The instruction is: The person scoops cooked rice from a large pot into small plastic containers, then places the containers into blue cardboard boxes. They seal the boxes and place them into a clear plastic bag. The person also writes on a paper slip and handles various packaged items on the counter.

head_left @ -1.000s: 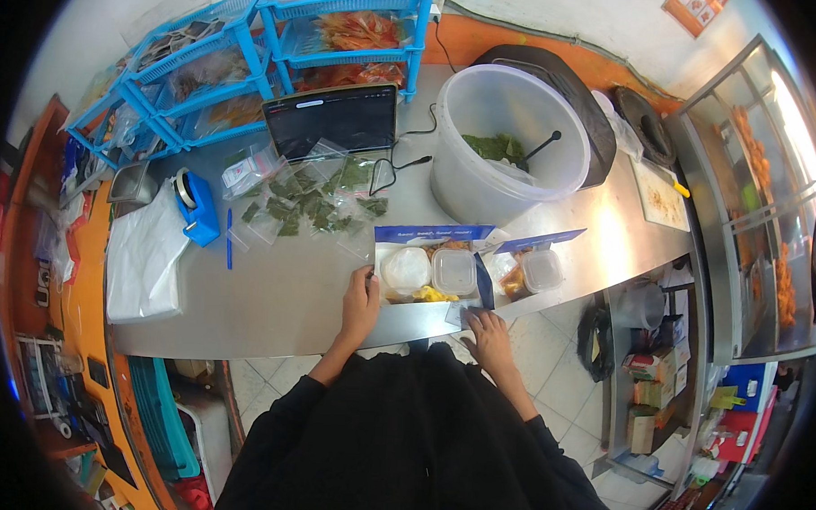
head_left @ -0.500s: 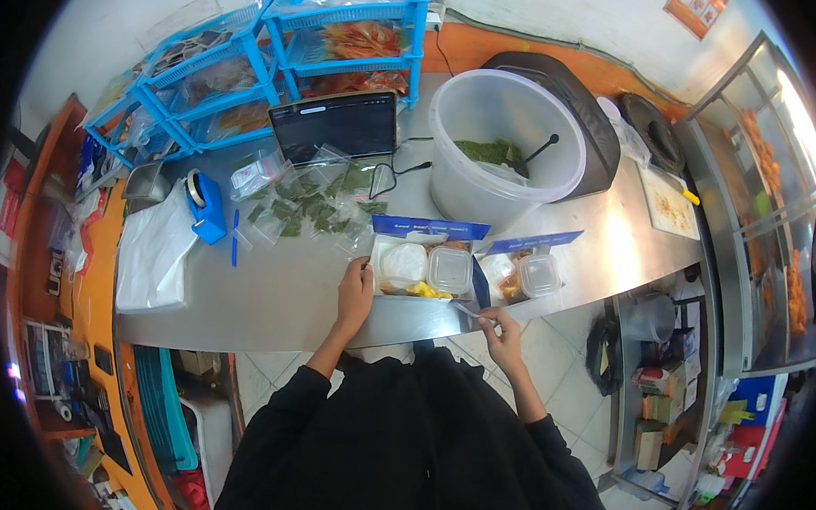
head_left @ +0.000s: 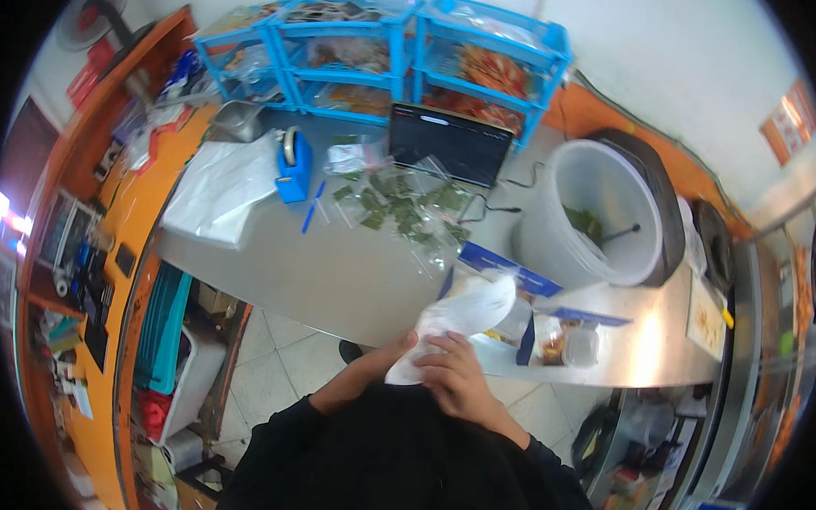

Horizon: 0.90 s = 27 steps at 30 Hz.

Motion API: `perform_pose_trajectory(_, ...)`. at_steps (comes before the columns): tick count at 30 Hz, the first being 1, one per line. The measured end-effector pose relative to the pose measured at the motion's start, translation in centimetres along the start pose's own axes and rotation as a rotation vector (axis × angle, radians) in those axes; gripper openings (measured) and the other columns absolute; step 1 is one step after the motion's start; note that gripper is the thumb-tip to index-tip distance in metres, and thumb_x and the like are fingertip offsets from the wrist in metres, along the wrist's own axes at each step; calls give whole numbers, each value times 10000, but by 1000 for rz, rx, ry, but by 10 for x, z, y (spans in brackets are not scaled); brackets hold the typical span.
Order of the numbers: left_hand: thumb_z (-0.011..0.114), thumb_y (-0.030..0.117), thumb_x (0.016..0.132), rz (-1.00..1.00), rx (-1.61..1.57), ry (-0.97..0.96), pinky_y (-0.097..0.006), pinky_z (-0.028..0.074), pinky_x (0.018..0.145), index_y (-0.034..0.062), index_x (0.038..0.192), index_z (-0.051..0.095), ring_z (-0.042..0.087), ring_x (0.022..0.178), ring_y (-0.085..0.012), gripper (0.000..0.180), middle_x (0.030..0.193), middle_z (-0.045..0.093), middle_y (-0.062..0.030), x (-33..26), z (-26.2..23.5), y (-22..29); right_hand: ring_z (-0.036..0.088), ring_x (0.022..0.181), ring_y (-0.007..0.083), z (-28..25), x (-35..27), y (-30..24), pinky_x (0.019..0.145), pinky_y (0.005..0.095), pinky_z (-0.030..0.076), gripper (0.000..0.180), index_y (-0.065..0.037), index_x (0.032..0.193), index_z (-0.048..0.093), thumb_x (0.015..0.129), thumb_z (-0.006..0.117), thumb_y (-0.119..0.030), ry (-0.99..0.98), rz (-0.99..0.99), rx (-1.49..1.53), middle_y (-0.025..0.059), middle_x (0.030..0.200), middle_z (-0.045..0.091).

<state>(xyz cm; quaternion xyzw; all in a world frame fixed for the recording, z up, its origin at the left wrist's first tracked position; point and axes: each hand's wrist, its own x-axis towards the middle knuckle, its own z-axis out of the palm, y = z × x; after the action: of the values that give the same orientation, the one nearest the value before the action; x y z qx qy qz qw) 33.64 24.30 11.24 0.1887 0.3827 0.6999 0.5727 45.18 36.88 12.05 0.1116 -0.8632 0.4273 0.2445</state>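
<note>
You held a white plastic bag (head_left: 460, 320) close to your body, just over the near edge of the steel counter (head_left: 335, 270). Your right hand (head_left: 458, 375) lay on the bag's lower part with fingers curled and pinching the film; your left hand (head_left: 399, 347) was closed on the same end from beneath, mostly hidden by the bag. The counter's left half was bare steel, offering open room along its near edge. To the right, a tray with small clear containers (head_left: 567, 341) sat just beside the bag. Farther back lay small clear bags of green leaves (head_left: 400, 214), a blue tape dispenser (head_left: 294, 166), a blue pen (head_left: 313, 207), a dark tablet screen (head_left: 450, 144) and a large white bucket (head_left: 598, 227). Blue drawer racks (head_left: 388, 56) closed the far edge
</note>
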Motion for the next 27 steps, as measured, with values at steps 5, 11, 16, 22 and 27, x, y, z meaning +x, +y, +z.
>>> perform_pose_trajectory(5, 555, 195, 808, 87, 297, 213, -307, 399, 860, 11, 1278, 270, 474, 1028, -207, 580, 1189, 438, -134, -4, -95, -8, 459, 1089, 249, 63, 25, 27, 997, 511, 216, 116, -93, 833, 553, 728, 600, -103, -380, 14, -86, 67, 913, 578)
perform_pose_trajectory(11, 572, 39, 755, 464, 536, 733, -309, 409, 843, 8, 1258, 309, 513, 975, -257, 568, 1141, 477, -149, -33, -218, -6, 500, 1026, 282, 162, 69, 66, 956, 475, 294, 85, -94, 779, 568, 756, 572, -176, -451, 23, -94, 86, 881, 589)
perform_pose_trajectory(16, 623, 87, 718, 558, 1231, 853, -403, 299, 949, 61, 1249, 360, 391, 1126, -289, 594, 1191, 405, -203, -69, -290, 30, 542, 891, 305, 226, 137, 87, 815, 419, 410, 150, -86, 804, 599, 747, 577, -223, -595, 369, -158, 148, 863, 581)
perform_pose_trajectory(22, 600, 310, 742, 430, 1885, 447, -483, 202, 991, 122, 1248, 400, 299, 1215, -283, 575, 1294, 341, -128, -98, -344, 45, 568, 708, 329, 294, 223, 171, 659, 398, 463, 162, -39, 843, 601, 729, 568, -148, 89, 240, -546, 178, 812, 569)
perform_pose_trajectory(27, 552, 414, 759, 410, 1787, 421, -487, 171, 1001, 119, 1205, 454, 279, 1229, -275, 543, 1311, 329, -122, -94, -350, 71, 563, 741, 356, 304, 234, 188, 687, 397, 471, 194, -39, 896, 580, 712, 575, -98, -60, 639, -523, 202, 900, 547)
